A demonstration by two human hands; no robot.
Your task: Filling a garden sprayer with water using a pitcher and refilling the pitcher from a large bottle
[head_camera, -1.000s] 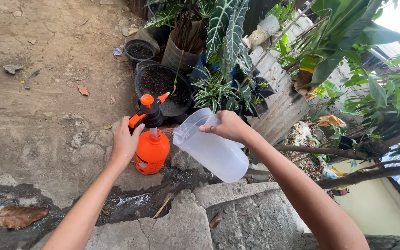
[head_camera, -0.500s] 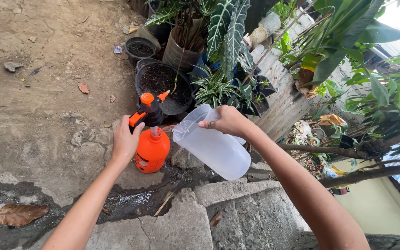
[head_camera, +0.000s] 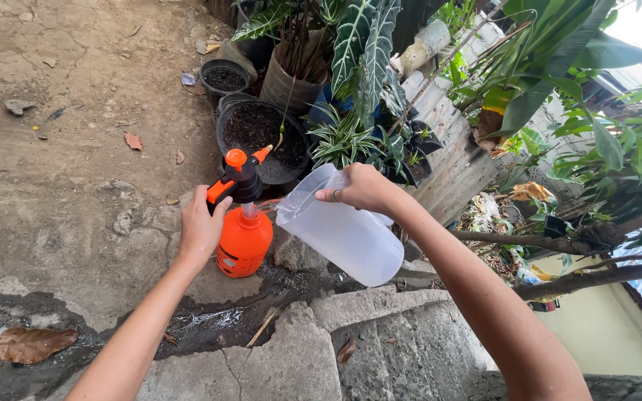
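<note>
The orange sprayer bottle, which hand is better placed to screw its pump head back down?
Probably the left hand: it already grips the black and orange pump head lifted above the orange bottle. The right hand holds the tilted clear jug.

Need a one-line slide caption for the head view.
Left hand lifts the pump head off an orange sprayer bottle while right hand tips a clear pitcher toward it.

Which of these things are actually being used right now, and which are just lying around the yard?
In use:
left hand holding the black pump head
orange sprayer bottle
right hand tipping the clear jug

Lying about:
soil-filled black pots
potted plants
dry leaf
</note>
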